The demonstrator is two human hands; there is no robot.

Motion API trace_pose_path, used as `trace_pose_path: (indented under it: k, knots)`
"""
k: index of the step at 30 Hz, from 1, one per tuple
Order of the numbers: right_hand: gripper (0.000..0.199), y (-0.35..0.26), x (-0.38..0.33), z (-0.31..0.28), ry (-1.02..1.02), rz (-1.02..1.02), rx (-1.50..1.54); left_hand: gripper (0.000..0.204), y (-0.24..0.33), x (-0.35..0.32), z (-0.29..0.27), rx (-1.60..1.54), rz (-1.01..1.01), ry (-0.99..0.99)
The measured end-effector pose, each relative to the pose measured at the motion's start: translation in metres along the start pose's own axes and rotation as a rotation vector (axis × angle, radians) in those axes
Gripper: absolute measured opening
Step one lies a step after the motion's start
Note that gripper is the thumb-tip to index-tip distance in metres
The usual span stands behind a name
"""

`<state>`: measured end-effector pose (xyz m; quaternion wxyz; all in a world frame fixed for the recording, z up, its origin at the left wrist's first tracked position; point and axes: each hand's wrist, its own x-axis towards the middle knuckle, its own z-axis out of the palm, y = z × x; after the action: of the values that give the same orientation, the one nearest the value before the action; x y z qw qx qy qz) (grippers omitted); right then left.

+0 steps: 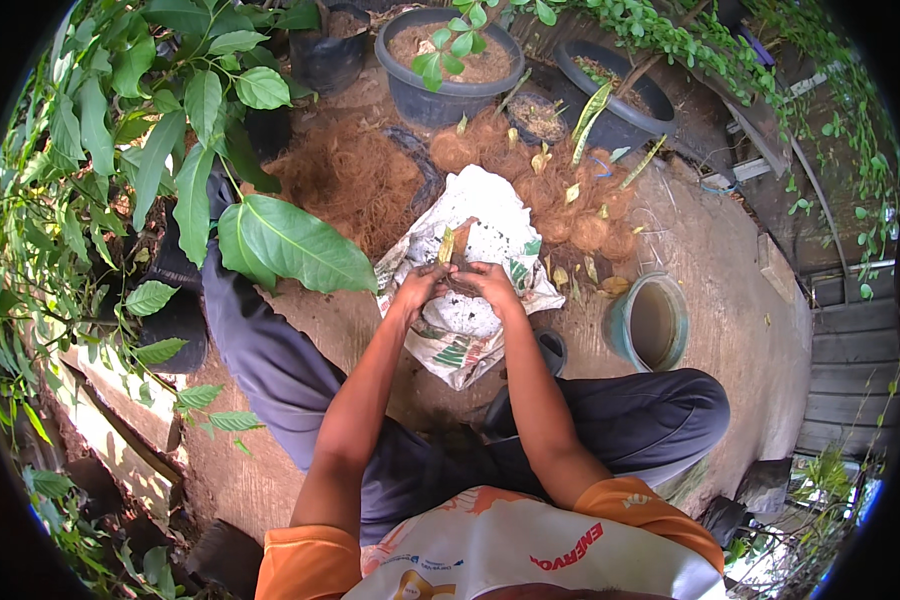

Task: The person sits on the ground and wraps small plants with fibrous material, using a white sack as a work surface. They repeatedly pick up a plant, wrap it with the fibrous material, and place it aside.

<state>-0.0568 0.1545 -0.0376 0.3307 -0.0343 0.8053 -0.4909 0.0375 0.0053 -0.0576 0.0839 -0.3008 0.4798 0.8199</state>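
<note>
My left hand [417,287] and my right hand [487,282] meet over a white printed sack [480,215] lying open on the ground. Together they grip a small brown plant piece [457,245] with a yellowish leaf sticking up from it. Both hands have their fingers closed around its base. Loose brown coconut fibre [345,175] lies in a heap just beyond the sack on the left, and round fibre clumps [580,215] lie on the right.
I sit cross-legged in dark trousers on concrete. A small teal pot [653,322] stands to my right. Dark plastic pots [448,60] with soil and a seedling stand behind. Big green leaves [290,245] overhang the left. A wooden fence [850,350] is at the right.
</note>
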Motion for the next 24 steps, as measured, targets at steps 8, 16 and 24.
trace_pose_path:
  k: [8, 16, 24]
  knots:
    - [0.028, -0.016, -0.003, -0.033, -0.198, 0.179, 0.671, 0.041, 0.008, 0.009, -0.022, -0.134, -0.026, 0.212]
    - [0.025, -0.006, 0.001, -0.033, -0.09, 0.028, 0.977, 0.026, 0.011, 0.002, -0.003, 0.387, 0.214, 0.174]
    - [0.019, 0.011, 0.003, -0.002, -0.082, 0.038, 0.915, 0.028, 0.035, -0.009, -0.002, 0.424, 0.322, 0.238]
